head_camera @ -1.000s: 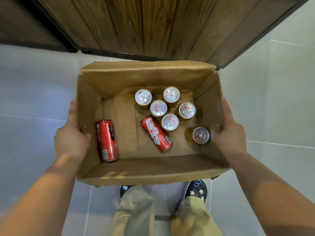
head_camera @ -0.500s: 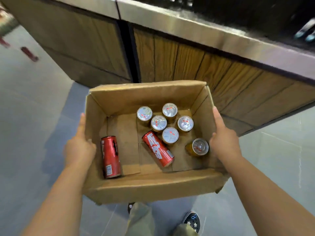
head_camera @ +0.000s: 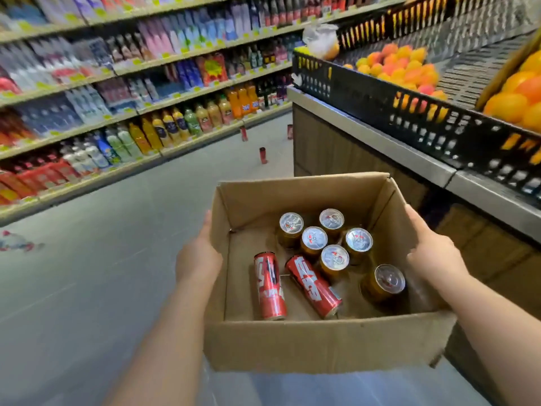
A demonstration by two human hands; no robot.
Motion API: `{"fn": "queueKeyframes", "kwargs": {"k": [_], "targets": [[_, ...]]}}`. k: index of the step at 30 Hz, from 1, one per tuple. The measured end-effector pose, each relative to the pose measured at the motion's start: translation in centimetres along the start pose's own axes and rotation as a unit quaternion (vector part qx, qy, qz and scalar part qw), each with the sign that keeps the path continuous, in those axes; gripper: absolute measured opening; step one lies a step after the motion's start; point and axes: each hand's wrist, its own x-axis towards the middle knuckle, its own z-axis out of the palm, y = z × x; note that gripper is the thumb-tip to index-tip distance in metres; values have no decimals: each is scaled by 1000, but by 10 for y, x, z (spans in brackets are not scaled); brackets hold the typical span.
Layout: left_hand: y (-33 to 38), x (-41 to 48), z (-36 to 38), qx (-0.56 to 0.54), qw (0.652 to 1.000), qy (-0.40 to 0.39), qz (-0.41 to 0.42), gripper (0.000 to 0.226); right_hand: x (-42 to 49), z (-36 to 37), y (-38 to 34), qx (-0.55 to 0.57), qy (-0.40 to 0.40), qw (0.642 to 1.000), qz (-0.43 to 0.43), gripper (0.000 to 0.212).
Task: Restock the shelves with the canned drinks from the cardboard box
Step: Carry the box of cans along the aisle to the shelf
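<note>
**Loose cans may shift in the carried box**

In the head view, lower centre, the left hand (head_camera: 199,256) presses the left wall of the cardboard box (head_camera: 322,347), its fingers hidden. The right hand (head_camera: 433,256) hooks over the right wall. Two red cans (head_camera: 269,288) lie loose beside six upright cans (head_camera: 314,238), and a tilt would likely topple those. Around the box are grey floor (head_camera: 87,273), drink shelves (head_camera: 117,118) at upper left and a fruit crate (head_camera: 380,106) at upper right.

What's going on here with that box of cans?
A person holds an open cardboard box in a shop aisle, left hand and right hand gripping its side walls. Inside, six gold cans stand upright and two red cans lie on their sides. Drink shelves run along the left; no can is in hand.
</note>
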Motion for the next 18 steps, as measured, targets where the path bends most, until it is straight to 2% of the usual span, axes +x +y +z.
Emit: {"fn": "queueKeyframes", "kwargs": {"k": [10, 18], "targets": [[-110, 105, -80, -2, 989, 63, -137, 83, 76, 65, -197, 30, -70, 980, -182, 76], [-130, 195, -109, -36, 969, 116, -215, 85, 176, 105, -330, 26, -122, 955, -269, 84]]}}
